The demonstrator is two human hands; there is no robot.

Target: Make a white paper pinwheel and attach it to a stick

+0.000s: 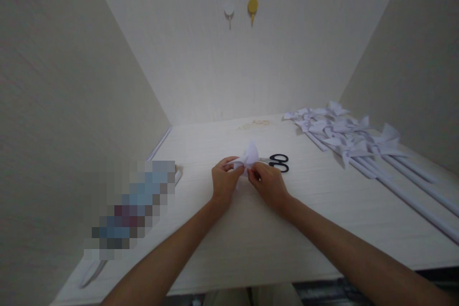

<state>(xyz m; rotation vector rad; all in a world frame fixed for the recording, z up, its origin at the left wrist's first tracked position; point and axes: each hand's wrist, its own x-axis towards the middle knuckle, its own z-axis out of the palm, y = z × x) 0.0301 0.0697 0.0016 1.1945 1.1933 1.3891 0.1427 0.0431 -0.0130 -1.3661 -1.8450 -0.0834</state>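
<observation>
Over the middle of the table, a folded white paper pinwheel (251, 153) is held between both hands, its curved blades standing up. My left hand (225, 177) pinches it from the left with thumb and fingers. From the right, the closed fingertips of my right hand (268, 181) press at its centre; whether they also hold a small part there is hidden. Just behind my right hand lies a pair of scissors (279, 158) with black handles, its blades partly covered by the paper and the hand.
Several white paper pinwheels (333, 129) with rolled paper sticks (412, 196) lie piled on the right. A blurred-out item (136, 205) lies along the left wall. Small crumbs (260, 123) lie at the back, and a white hook (229, 9) and yellow hook (253, 5) are on the back wall.
</observation>
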